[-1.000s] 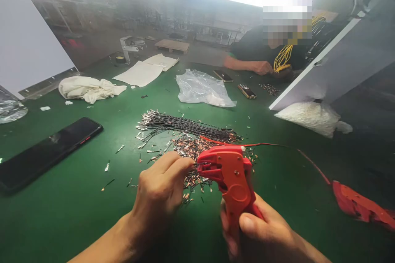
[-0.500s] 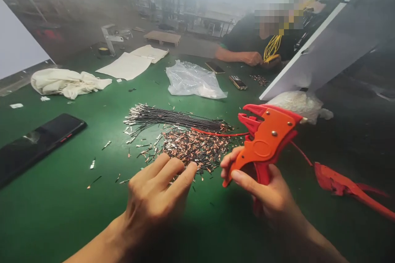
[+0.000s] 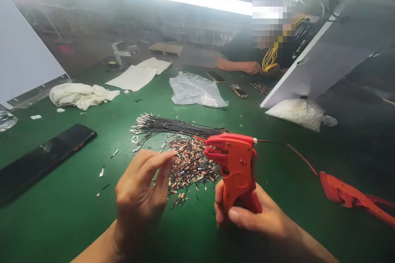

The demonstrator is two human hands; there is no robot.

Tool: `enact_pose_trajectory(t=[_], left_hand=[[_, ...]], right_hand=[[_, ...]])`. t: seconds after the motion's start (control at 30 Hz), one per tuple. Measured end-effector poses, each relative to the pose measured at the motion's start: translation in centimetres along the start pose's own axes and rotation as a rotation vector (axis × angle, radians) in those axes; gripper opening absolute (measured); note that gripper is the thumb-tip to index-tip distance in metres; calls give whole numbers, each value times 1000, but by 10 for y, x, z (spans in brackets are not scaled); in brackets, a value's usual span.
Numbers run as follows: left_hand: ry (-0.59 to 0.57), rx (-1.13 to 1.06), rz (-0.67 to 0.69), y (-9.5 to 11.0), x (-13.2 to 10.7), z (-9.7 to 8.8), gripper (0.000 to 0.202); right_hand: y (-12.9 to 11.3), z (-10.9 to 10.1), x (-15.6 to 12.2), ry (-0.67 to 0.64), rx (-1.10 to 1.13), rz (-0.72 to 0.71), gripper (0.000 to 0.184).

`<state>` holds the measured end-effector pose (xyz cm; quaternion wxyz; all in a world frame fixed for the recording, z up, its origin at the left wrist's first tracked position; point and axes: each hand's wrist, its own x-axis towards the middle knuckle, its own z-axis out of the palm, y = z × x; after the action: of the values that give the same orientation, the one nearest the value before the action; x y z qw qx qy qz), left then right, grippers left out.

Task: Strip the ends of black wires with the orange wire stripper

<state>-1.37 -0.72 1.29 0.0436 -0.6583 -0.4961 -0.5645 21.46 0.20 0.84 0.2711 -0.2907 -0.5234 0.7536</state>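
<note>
My right hand is closed round the handles of a red wire stripper, held upright with its jaws pointing left. My left hand hovers just left of the jaws, thumb and fingers pinched together; what they hold is too small to make out. Beneath and between the hands lies a pile of short copper-tipped wire pieces on the green table. Behind the pile is a bundle of long black wires with metal terminals at its left end. A red wire runs right from the tool's head.
A second red tool lies at right. A black phone lies at left, with a white cloth and papers beyond. A clear plastic bag, a white bag and a slanted white panel stand farther back. A co-worker's hand rests across the table.
The stripper swung out to the upper right, then came back upright in front of me. My left hand dropped towards the pile, then rose off it with the fingers pinched.
</note>
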Motion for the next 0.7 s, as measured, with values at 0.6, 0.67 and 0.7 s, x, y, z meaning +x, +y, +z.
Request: enact_pose_trajectory(t=[0.6, 0.67, 0.7], left_hand=[[-157, -3, 157, -9, -1, -3, 30], [-165, -3, 152, -8, 0, -3, 30], [-167, -11, 154, -8, 0, -3, 29]], right_hand=[[2, 3, -4, -96, -107, 108, 33], [1, 2, -3, -122, -108, 106, 35], [1, 2, -3, -143, -111, 104, 35]])
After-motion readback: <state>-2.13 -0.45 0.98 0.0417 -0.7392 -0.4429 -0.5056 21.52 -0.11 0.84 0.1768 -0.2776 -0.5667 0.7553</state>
